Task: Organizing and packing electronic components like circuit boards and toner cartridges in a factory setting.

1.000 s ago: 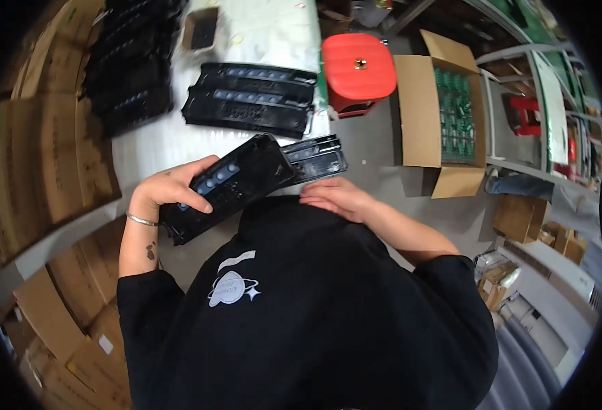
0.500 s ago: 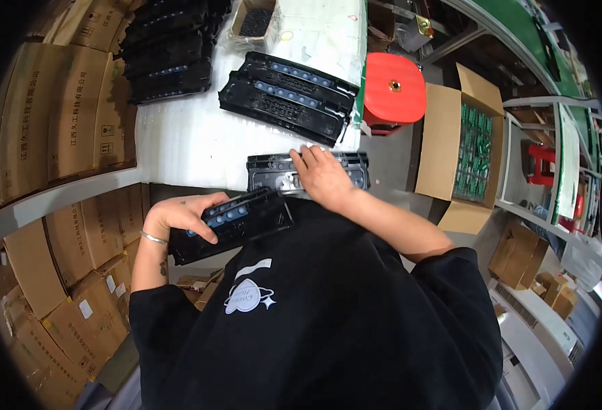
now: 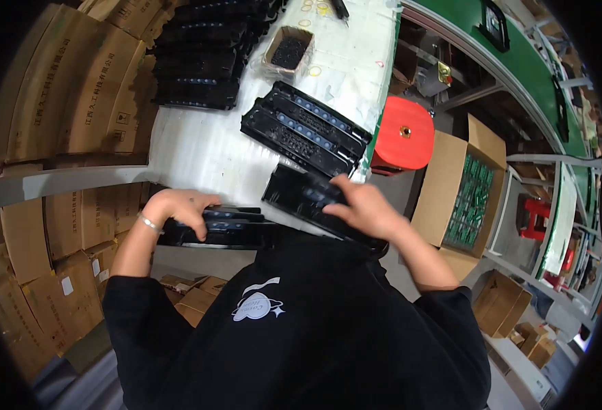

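At the table's near left edge, my left hand (image 3: 181, 210) is closed on a long black plastic housing (image 3: 236, 236) with a row of bluish round spots, thumb over its top. My right hand (image 3: 369, 206), slightly smeared by motion, grips the right end of another black plastic housing (image 3: 292, 198) tilted over the near edge of the table. Just beyond it, two similar black housings (image 3: 308, 126) lie side by side, their bluish round spots facing up. The undersides of both held pieces are hidden.
More black housings (image 3: 195, 65) are stacked at the far left of the white table (image 3: 191, 147). A small box (image 3: 289, 51) of tiny dark parts stands beside them. To the right are a red stool (image 3: 403, 130) and a carton (image 3: 437, 195) of green circuit boards. Brown cartons (image 3: 68, 89) line the left.
My right hand has moved right and taken hold of the housing it was resting on, which is now tilted. The housing in my left hand has levelled out. The whole view has shifted.
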Available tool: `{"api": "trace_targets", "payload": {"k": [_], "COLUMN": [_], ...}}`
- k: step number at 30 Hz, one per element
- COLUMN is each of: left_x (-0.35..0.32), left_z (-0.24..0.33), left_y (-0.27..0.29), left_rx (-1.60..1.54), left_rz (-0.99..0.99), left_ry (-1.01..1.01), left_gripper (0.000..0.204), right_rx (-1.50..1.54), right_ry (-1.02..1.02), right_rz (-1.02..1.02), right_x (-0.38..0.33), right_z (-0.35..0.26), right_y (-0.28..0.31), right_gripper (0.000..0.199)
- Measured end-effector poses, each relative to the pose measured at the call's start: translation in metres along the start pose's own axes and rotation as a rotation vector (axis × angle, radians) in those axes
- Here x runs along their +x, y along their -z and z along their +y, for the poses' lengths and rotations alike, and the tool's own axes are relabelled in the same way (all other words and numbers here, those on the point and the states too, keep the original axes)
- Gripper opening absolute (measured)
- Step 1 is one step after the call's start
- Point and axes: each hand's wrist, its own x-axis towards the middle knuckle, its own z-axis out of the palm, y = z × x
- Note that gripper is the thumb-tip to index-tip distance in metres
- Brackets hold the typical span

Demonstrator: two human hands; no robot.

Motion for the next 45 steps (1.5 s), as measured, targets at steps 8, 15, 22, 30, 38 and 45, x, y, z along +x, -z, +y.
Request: {"api": "trace_targets", "payload": {"k": [8, 15, 22, 30, 38, 45], "left_x": [0.102, 0.12, 0.092, 0.067, 0.143, 0.135], "left_z": [0.085, 0.09, 0.079, 0.064, 0.081, 0.088], "left_y": [0.061, 0.065, 0.042, -0.027, -0.058, -0.055], "left_rx": [0.404, 0.572, 0.561, -0.392, -1.772, -2.019], "left_rz": [-0.087, -0.049, 0.498, 1.552, 1.248, 1.075], "left_ry": [0.03, 0.067, -0.192, 0.153, -0.099, -0.295], "left_gripper": [0.075, 0.06, 0.045, 0.052, 0.051, 0.023], "right_rx": [0.507, 0.45, -0.07, 0.397, 0.387, 0.674], "right_ry": [0.111, 0.098, 0.312, -0.011, -0.1, -0.153], "right_rz": [-0.125, -0.141, 0.181, -0.144, -0.269, -0.355], "right_x": [0.139, 0.191, 0.194, 0.199, 0.19, 0.179], "right_z": [0.039, 0.07, 0.073, 0.094, 0.052, 0.042], "right_y": [0.097, 0.055, 0.054, 0.055, 0.047, 0.05], "right_gripper": [0.045, 0.048, 0.051, 0.096, 0.082, 0.076]}}
